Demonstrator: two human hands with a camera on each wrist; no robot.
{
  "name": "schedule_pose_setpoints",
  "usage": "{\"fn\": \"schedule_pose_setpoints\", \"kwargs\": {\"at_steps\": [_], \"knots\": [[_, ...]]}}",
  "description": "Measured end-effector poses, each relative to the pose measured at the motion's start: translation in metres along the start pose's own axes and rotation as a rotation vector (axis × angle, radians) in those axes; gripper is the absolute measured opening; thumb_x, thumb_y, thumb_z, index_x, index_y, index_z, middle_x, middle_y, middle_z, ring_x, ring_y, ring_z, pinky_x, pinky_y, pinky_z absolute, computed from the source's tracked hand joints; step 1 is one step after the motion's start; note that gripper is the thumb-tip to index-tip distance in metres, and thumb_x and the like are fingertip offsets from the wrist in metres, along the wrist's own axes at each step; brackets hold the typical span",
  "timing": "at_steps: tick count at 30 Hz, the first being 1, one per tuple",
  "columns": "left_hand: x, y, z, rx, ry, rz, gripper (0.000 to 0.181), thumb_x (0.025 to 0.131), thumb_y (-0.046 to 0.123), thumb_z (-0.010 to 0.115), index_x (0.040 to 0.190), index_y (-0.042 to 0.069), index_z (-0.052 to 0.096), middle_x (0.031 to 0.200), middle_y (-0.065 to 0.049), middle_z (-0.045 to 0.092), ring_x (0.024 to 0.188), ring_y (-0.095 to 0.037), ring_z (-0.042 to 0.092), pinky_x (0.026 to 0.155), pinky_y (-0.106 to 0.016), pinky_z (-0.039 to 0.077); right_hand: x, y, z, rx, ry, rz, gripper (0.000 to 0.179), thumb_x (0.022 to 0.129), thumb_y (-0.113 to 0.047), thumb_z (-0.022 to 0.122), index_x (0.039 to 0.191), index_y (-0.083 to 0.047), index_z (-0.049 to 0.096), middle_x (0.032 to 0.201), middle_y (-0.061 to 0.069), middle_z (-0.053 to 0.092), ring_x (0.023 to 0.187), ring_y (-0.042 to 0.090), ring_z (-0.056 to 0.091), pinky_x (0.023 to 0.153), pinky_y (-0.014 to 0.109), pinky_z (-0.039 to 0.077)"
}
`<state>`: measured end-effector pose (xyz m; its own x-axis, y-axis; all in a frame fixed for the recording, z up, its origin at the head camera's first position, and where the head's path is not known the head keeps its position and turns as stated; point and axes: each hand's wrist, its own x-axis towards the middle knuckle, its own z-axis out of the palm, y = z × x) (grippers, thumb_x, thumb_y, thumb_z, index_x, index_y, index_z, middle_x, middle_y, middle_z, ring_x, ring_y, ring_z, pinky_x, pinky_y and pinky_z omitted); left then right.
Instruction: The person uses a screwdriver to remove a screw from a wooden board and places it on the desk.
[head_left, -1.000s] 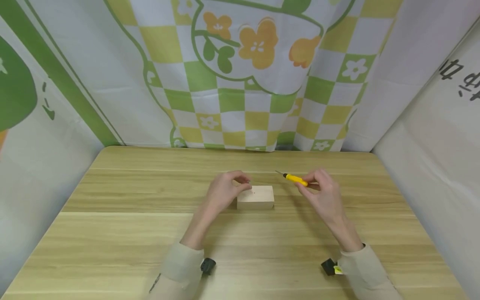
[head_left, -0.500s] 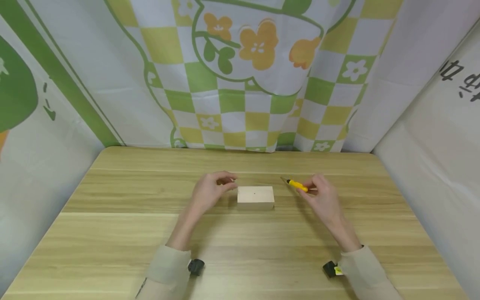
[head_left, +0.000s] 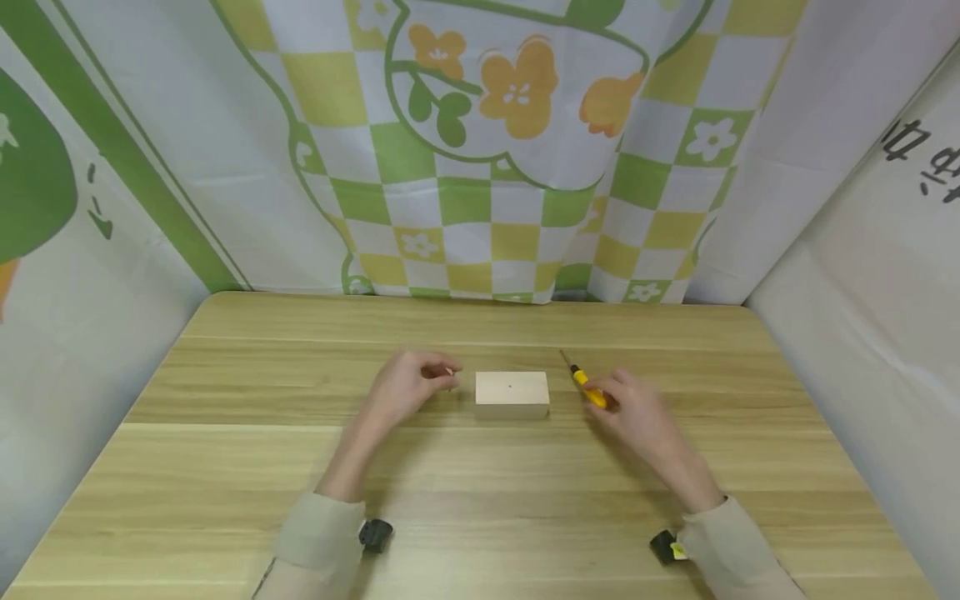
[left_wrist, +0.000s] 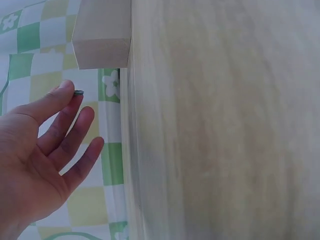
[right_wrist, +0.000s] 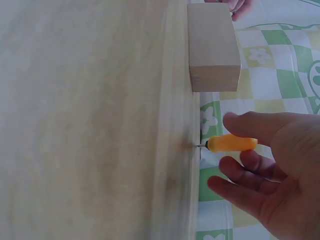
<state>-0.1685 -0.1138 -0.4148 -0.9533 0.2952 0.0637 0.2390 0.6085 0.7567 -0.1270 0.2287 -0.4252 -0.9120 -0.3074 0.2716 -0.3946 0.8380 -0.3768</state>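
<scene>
A pale wooden block (head_left: 512,388) with a small dark hole in its top rests on the table between the hands. To its left, my left hand (head_left: 408,387) pinches a small screw (left_wrist: 78,92) between thumb and index finger; its other fingers are loosely bent. Right of the block, my right hand (head_left: 633,414) holds a yellow screwdriver (head_left: 588,388) by the handle (right_wrist: 232,143), thumb on one side and fingers on the other. The screwdriver's thin shaft points away and slightly left, low over the table.
The wood-grain table (head_left: 480,500) runs back to a green and yellow checked curtain (head_left: 465,208). White cloth walls (head_left: 862,275) stand on both sides. Each wrist wears a small black camera (head_left: 376,535).
My left hand has drawn left, off the block, with the screw. My right hand has moved down toward me, and the screwdriver has turned to point more away.
</scene>
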Motion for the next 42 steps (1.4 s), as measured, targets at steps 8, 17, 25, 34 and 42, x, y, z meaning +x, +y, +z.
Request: {"fn": "schedule_pose_setpoints", "kwargs": {"at_steps": [8, 17, 25, 34, 42], "knots": [[0.001, -0.006, 0.002, 0.001, -0.047, 0.000, 0.022, 0.089, 0.018, 0.074, 0.109, 0.008, 0.076, 0.094, -0.002, 0.075, 0.085, -0.015, 0.068, 0.072, -0.029, 0.056, -0.002, 0.001, 0.002, 0.012, -0.129, 0.058, 0.033, 0.083, -0.024, 0.081, 0.112, -0.010, 0.072, 0.106, 0.008, 0.069, 0.086, 0.017, 0.060, 0.070, 0.029, 0.053], [0.003, -0.015, 0.005, 0.006, -0.180, -0.050, 0.018, 0.088, 0.012, 0.073, 0.104, 0.003, 0.075, 0.090, -0.004, 0.076, 0.082, -0.012, 0.068, 0.077, -0.030, 0.055, -0.001, 0.001, 0.004, 0.029, -0.201, 0.092, 0.035, 0.082, -0.020, 0.081, 0.113, -0.007, 0.071, 0.099, 0.007, 0.069, 0.078, 0.013, 0.055, 0.066, 0.026, 0.047], [0.003, -0.014, 0.004, 0.115, -0.229, -0.069, 0.013, 0.086, 0.015, 0.077, 0.097, 0.009, 0.077, 0.093, -0.001, 0.076, 0.088, -0.015, 0.068, 0.088, -0.038, 0.056, 0.000, 0.001, 0.006, 0.060, -0.261, 0.115, 0.037, 0.083, -0.018, 0.080, 0.117, -0.007, 0.069, 0.075, -0.005, 0.055, 0.068, 0.009, 0.048, 0.058, 0.022, 0.040], [0.004, -0.016, -0.001, 0.135, -0.246, -0.056, 0.015, 0.087, 0.014, 0.075, 0.100, 0.007, 0.077, 0.099, -0.005, 0.076, 0.097, -0.022, 0.069, 0.095, -0.043, 0.054, 0.001, 0.003, 0.004, 0.102, -0.297, 0.096, 0.040, 0.083, -0.013, 0.079, 0.121, -0.006, 0.067, 0.076, -0.006, 0.057, 0.069, 0.009, 0.049, 0.059, 0.021, 0.042], [0.003, -0.018, -0.003, 0.155, -0.240, -0.078, 0.017, 0.087, 0.016, 0.075, 0.101, 0.008, 0.076, 0.099, -0.004, 0.075, 0.097, -0.021, 0.068, 0.095, -0.043, 0.053, 0.002, 0.009, 0.004, 0.147, -0.315, 0.036, 0.043, 0.083, -0.009, 0.078, 0.124, -0.003, 0.066, 0.077, -0.005, 0.057, 0.072, 0.012, 0.051, 0.062, 0.021, 0.043]]}}
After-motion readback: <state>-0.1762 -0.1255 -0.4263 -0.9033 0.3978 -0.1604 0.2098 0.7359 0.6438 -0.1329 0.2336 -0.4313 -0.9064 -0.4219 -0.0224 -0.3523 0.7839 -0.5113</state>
